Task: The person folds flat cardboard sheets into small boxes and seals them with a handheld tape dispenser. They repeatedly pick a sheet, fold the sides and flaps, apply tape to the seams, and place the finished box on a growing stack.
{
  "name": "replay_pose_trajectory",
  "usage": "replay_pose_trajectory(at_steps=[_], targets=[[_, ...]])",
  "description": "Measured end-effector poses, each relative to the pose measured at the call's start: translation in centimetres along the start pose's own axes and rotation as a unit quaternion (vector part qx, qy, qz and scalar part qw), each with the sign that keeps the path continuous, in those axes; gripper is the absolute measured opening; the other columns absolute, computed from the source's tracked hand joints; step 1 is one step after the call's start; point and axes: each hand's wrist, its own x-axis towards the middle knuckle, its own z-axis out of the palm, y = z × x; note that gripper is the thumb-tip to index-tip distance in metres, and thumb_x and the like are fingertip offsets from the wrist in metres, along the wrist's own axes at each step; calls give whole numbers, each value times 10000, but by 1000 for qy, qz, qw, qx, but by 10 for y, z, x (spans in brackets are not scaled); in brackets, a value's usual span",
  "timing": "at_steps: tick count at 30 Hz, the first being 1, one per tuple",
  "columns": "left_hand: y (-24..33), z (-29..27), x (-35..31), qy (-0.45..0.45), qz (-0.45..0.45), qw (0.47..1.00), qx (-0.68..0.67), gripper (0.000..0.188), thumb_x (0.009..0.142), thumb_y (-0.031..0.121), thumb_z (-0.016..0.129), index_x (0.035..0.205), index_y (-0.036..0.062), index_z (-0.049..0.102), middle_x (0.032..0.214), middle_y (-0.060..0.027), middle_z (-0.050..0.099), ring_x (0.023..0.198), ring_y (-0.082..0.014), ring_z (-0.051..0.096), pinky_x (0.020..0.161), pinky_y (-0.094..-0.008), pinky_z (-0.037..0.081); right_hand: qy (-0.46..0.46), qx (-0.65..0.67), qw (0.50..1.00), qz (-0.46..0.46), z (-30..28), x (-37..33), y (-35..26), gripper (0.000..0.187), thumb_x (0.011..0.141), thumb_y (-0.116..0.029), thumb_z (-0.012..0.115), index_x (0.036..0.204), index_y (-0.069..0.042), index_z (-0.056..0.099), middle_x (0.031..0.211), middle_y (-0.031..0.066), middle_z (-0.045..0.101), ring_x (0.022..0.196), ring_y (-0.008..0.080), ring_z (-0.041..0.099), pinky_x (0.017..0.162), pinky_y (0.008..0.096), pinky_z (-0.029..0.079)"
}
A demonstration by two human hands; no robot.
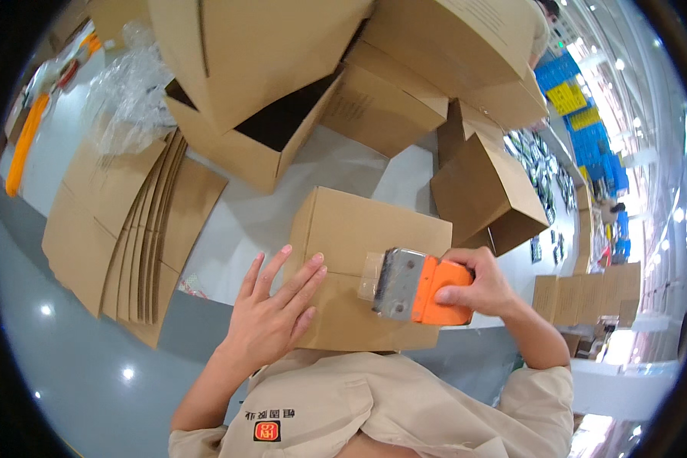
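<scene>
A brown cardboard box [366, 229] lies in front of me at the near edge of the table, its flaps meeting along a seam. My right hand [477, 286] is wrapped round an orange and grey tape dispenser [424, 288], whose front end is over the seam. A short strip of clear tape [370, 276] shows on the cardboard beside the dispenser's front. My left hand [275, 309] rests its spread fingers on the left part of the box and holds nothing.
Flattened cardboard sheets [141, 244] lean at the left. An open carton [259, 137] and other boxes [488, 191] stand at the back. Crumpled clear plastic [133, 99] lies at the far left. Several small packets [538, 164] are spread at the right, with blue crates [588, 137] beyond.
</scene>
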Motion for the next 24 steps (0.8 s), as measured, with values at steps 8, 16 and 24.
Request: replay_pose_trajectory(at_steps=[8, 16, 24], targets=[[8, -21, 17, 24, -281, 772, -569, 383, 992, 171, 572, 1344, 21, 549, 1346, -136, 598, 1248, -259, 571, 1035, -362, 468, -18, -9, 1000, -13, 2, 8, -2, 499, 762, -370, 858, 959, 55, 684, 736, 80, 672, 611, 109, 623, 542, 257, 525], [28, -8, 67, -159, -395, 529, -734, 344, 1003, 239, 616, 1198, -43, 633, 1112, -116, 684, 972, -152, 654, 917, -292, 529, -32, -30, 999, -12, -2, 5, 3, 536, 756, -413, 859, 954, 52, 680, 751, 84, 678, 668, 121, 634, 613, 277, 534], [21, -12, 65, -82, -402, 600, -686, 167, 940, 141, 699, 991, -18, 712, 895, -75, 713, 785, -126, 667, 738, -260, 547, -48, -98, 994, -13, 2, 8, -17, 543, 765, -430, 845, 946, 54, 677, 689, 115, 674, 627, 141, 663, 569, 276, 529]])
